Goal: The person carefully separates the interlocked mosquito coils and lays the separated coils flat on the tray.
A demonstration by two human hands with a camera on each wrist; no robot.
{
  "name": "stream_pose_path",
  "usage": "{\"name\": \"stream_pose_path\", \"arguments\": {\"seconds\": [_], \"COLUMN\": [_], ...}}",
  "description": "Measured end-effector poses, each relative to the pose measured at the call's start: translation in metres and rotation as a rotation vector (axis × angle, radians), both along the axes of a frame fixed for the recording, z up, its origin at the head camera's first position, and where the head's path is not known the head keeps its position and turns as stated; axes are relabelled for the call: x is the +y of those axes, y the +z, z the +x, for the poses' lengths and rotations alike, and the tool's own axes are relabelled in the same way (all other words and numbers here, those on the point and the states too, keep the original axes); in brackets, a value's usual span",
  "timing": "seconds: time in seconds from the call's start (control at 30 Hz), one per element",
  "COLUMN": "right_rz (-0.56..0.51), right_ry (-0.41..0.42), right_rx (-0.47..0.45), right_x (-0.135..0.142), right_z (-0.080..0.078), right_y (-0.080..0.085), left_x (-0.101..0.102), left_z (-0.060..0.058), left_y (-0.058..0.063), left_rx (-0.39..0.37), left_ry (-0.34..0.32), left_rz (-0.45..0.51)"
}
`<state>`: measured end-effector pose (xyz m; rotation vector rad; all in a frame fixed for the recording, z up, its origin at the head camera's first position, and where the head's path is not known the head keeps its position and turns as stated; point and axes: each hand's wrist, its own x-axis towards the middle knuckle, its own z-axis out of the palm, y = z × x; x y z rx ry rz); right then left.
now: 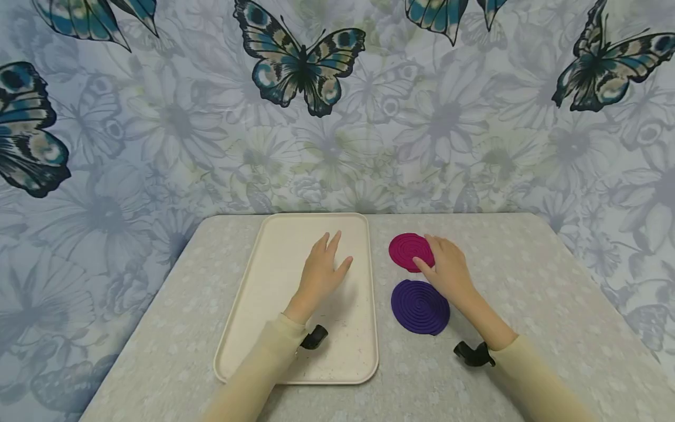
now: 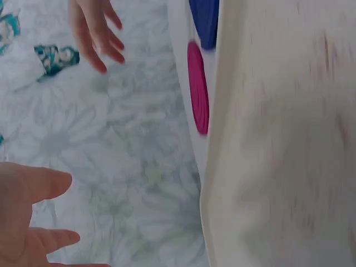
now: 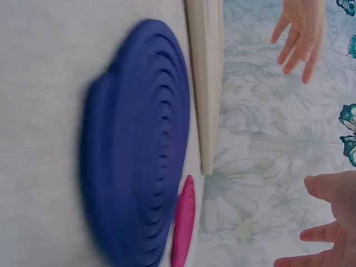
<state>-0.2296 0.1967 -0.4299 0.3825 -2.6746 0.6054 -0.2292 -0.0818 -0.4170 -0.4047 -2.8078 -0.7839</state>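
A cream tray (image 1: 295, 357) lies lengthwise on the table. Over it is my left hand (image 1: 320, 275), fingers spread and holding nothing; the left wrist view has this hand (image 2: 28, 214) raised off the tray. To the tray's right lie two flat round discs with spiral ridges: a magenta one (image 1: 407, 252) farther back and a larger purple-blue one (image 1: 420, 307) nearer. My right hand (image 1: 448, 266) hovers above the magenta disc's right side, partly covering it in the head view. In the right wrist view, that hand's fingers (image 3: 320, 232) are apart and touch neither disc.
The table (image 1: 527, 264) has a pale patterned cover and rounded far corners. Right behind it stands a wall (image 1: 184, 170) with flowers and butterflies. Black wrist cameras (image 1: 314, 337) sit at both sleeve cuffs. Small dark specks mark the tray's near part.
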Motion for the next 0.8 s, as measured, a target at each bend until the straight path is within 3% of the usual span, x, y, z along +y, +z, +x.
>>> {"name": "stream_pose_path", "arguments": {"seconds": [0.2, 0.43, 0.63, 0.8], "right_rz": [-0.096, -0.202, -0.238, -0.262], "right_ry": [0.005, -0.011, -0.003, 0.003], "right_rx": [-0.116, -0.216, -0.216, -0.155], "right_x": [0.015, 0.031, 0.038, 0.034], "right_z": [0.016, 0.037, 0.047, 0.053], "right_y": [-0.010, -0.028, -0.043, -0.050], "left_x": [0.036, 0.077, 0.099, 0.105], "left_z": [0.027, 0.062, 0.078, 0.086], "left_y": [-0.004, -0.020, -0.044, -0.052], "left_rx": [-0.099, -0.348, -0.384, -0.407], "left_ry": [-0.107, -0.244, -0.238, -0.209], "left_rz": [0.205, 0.445, 0.425, 0.411]}}
